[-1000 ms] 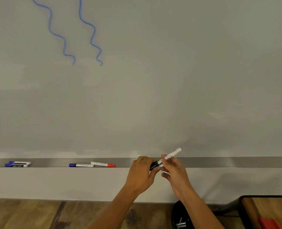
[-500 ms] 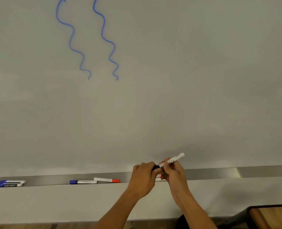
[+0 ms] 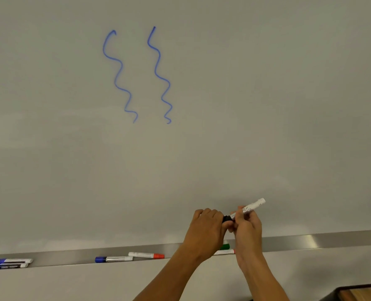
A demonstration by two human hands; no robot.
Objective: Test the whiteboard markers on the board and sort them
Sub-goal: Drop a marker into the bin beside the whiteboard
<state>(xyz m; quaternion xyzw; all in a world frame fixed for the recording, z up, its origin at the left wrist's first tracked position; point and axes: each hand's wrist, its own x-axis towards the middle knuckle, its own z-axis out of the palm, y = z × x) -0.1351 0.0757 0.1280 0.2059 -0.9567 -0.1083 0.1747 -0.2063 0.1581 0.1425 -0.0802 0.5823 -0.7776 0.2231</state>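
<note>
In front of the whiteboard point(image 3: 245, 105) my right hand point(image 3: 246, 227) grips the white barrel of a marker point(image 3: 253, 205) that tilts up to the right. My left hand point(image 3: 206, 229) grips its black cap point(image 3: 226, 218) at the lower end. Two blue wavy lines point(image 3: 136, 77) are drawn on the board at upper left. On the metal tray point(image 3: 310, 240) lie two blue-capped markers point(image 3: 10, 263) at far left, a blue-capped marker point(image 3: 113, 259) and a red-capped marker point(image 3: 146, 255) in the middle, and a green-capped marker point(image 3: 224, 247) with another white marker point(image 3: 224, 252) partly hidden behind my hands.
A dark-framed wooden surface point(image 3: 362, 293) shows at the bottom right corner. A white wall panel point(image 3: 93, 283) runs below the tray.
My view has tilted upward, so the blue lines and the tray sit lower in the frame. Both hands have risen a little above the tray, still holding the same marker.
</note>
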